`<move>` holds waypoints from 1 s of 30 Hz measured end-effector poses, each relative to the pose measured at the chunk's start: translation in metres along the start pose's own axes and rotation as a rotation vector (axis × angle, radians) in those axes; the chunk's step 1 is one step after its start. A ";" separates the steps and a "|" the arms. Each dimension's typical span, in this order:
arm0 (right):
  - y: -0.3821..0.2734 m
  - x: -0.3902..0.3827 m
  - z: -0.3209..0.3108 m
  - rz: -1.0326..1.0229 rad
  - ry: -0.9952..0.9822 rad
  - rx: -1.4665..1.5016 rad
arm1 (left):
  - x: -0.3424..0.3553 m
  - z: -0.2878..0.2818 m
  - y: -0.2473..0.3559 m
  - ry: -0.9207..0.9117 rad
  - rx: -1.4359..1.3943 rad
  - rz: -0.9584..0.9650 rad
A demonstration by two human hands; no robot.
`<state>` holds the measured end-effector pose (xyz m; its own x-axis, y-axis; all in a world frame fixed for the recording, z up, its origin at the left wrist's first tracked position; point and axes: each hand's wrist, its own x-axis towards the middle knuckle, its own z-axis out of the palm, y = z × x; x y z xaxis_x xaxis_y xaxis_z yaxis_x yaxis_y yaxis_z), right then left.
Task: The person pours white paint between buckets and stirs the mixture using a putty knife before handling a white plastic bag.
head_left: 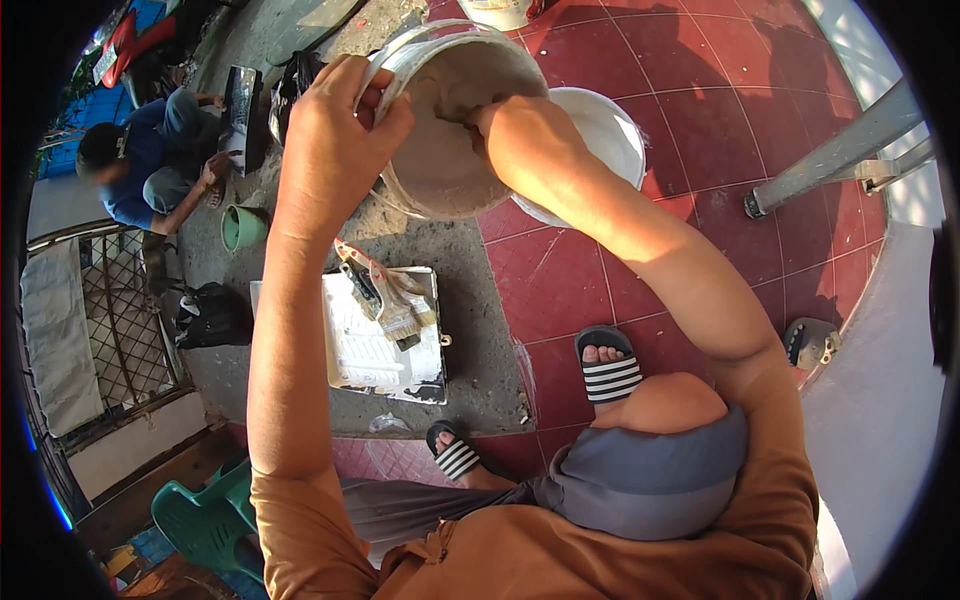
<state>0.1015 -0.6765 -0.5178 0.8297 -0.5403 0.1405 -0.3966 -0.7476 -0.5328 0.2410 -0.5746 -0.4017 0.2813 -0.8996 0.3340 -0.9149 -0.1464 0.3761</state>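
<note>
A white plastic bucket [440, 195] is tilted toward me, its inside coated with a grey-beige layer. My left hand [345, 125] grips its rim on the left, the thumb over the edge and the fingers partly hidden. Reaching into the bucket from the right, my right hand [520, 140] has its fingers closed against the inner wall. A dark grey patch shows at those fingertips, and I cannot make out what they hold. Beside the bucket on the right stands a second white bucket [615, 140], partly covered by my right forearm.
Nearer me lies a white paint tray [350, 365] with paintbrushes [395, 310] on it. At the left, a person [150, 165] crouches by a black tray [240, 110]. A green pot [243, 228], a green plastic chair [205, 520] and a metal ladder leg [830, 150] stand around.
</note>
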 end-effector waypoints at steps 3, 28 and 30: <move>0.002 -0.004 0.001 -0.025 0.001 0.082 | -0.002 -0.001 0.000 -0.005 -0.015 -0.017; 0.131 -0.109 -0.126 0.330 -0.146 1.178 | 0.008 0.009 0.023 0.022 0.089 0.083; 0.125 -0.101 -0.120 0.369 -0.069 1.123 | 0.011 0.010 0.029 0.020 0.092 0.097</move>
<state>-0.0790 -0.7623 -0.4981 0.7705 -0.6042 -0.2030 -0.0782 0.2265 -0.9709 0.2144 -0.5924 -0.3957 0.1947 -0.9031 0.3828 -0.9607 -0.0968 0.2603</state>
